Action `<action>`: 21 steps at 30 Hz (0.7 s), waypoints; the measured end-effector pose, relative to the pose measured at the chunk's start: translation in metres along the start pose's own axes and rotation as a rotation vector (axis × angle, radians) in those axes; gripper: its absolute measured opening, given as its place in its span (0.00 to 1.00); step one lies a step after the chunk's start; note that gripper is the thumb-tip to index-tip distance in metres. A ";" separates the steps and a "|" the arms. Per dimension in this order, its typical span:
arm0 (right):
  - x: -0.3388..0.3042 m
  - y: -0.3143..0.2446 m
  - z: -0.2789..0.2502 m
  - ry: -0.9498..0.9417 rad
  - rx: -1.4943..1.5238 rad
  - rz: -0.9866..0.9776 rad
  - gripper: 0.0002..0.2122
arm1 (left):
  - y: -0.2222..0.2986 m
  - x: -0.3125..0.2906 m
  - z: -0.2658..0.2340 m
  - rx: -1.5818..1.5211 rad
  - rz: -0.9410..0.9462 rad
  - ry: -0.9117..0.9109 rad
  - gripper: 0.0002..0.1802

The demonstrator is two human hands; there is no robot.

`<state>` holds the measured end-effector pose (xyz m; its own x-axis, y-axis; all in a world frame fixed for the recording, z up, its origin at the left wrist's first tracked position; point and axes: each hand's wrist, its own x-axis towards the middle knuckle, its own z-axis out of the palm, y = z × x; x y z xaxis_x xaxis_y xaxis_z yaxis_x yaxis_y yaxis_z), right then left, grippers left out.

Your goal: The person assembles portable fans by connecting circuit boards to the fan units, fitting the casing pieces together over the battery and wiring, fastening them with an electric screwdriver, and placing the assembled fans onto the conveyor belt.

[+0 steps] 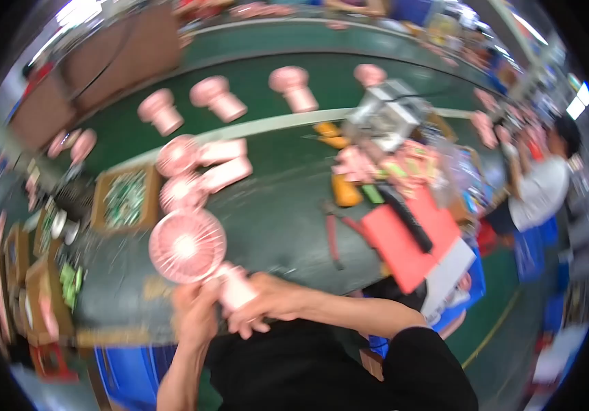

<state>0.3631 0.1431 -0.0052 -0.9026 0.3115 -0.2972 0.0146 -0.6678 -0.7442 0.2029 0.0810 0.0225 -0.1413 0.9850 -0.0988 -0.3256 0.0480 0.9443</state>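
A pink handheld fan is held over the near edge of the green workbench, its round grille up and to the left. My left hand closes on it just under the grille, around the neck. Wrapped about the handle, my right hand grips it from the right; some of its fingers curl below the handle. Just beyond the held fan, two more pink fans lie side by side on the bench, handles pointing right.
Beyond the bench, several pink fans sit on a green conveyor belt. A cardboard box of small green parts stands left. To the right are red-handled pliers, a red sheet, a black tool and a metal fixture. A co-worker sits far right.
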 end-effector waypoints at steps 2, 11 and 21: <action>-0.011 0.009 0.002 -0.091 0.145 -0.115 0.14 | 0.000 0.007 0.000 0.041 -0.114 -0.127 0.17; 0.003 0.012 0.003 -0.023 0.258 -0.086 0.10 | -0.014 0.009 -0.004 0.008 -0.166 -0.155 0.15; 0.007 0.012 -0.002 -0.023 0.251 -0.136 0.09 | -0.010 0.017 0.005 0.074 -0.115 -0.120 0.13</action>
<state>0.3578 0.1380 -0.0173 -0.8984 0.3961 -0.1894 -0.2115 -0.7684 -0.6039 0.2081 0.0976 0.0132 0.0073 0.9848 -0.1737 -0.2632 0.1695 0.9497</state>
